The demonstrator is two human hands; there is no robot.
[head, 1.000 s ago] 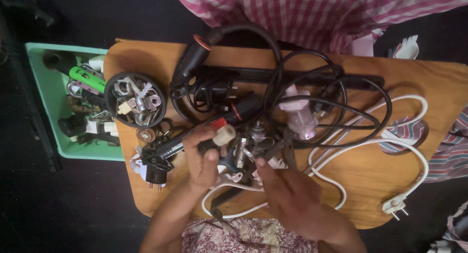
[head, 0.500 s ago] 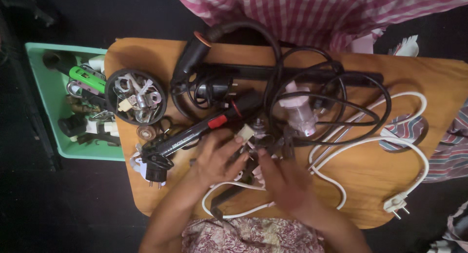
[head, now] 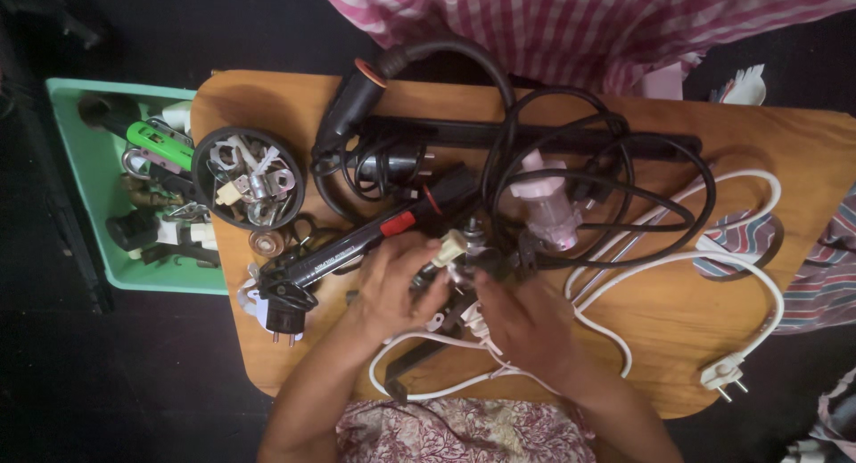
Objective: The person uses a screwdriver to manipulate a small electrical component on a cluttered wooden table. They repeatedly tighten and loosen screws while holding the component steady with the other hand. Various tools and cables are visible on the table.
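Left hand: the left hand (head: 392, 280) is closed, its fingertips pinching a small cream plastic connector piece (head: 448, 247) at the middle of the wooden worktop (head: 678, 365).
Right hand: the right hand (head: 526, 320) is curled around a small dark metal fitting (head: 477, 260) just beside that connector; the exact grip is partly hidden.
Where the work sits: both parts are held just above a knot of thin white cable (head: 624, 280) and thick black cable (head: 615, 173).
Risk, snagging: any tug on the fitting could likely drag the looped cables and tip the pale pink plastic jar (head: 548, 204) touching them.
Risk, dropping: the connector is small; a slip could lose it among the cords.
Risk, edge: the black two-pin plug (head: 283, 319) lies near the worktop's edge and may be knocked off by the left forearm.
Nearby: a round black bowl of metal hardware (head: 248, 178) stands well apart from the hands.
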